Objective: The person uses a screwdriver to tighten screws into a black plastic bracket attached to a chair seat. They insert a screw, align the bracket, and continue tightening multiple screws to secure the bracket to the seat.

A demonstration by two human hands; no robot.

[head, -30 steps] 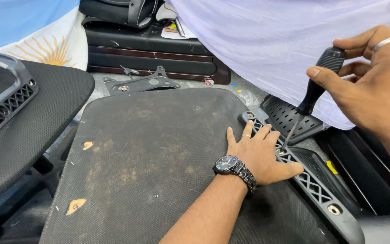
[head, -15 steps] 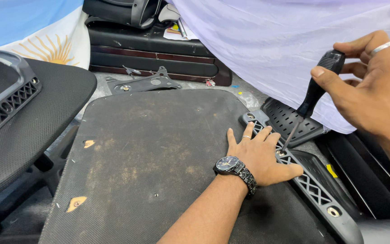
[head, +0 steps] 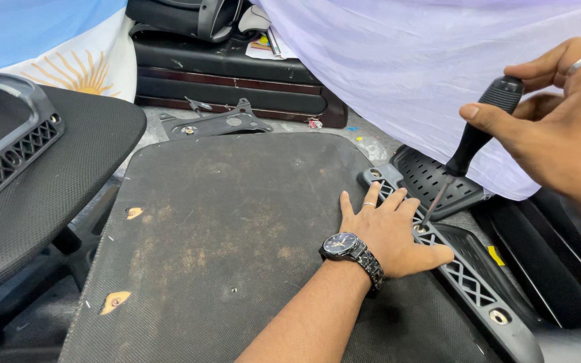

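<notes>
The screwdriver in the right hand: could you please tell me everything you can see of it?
The screwdriver has a black, ribbed, rubbery-looking handle and a thin metal shaft. It is tilted, handle up and to the right, tip down and to the left. The right hand grips the handle from above, thumb along its side. The tip meets a screw hole in the black plastic bracket, right beside the fingertips of the left hand, which lies flat on the seat pad's edge.

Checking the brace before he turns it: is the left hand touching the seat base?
Touching. The head view shows the left hand lying flat, palm down, on the seat base, fingers spread near the screwdriver tip, no gap showing under it.
</notes>
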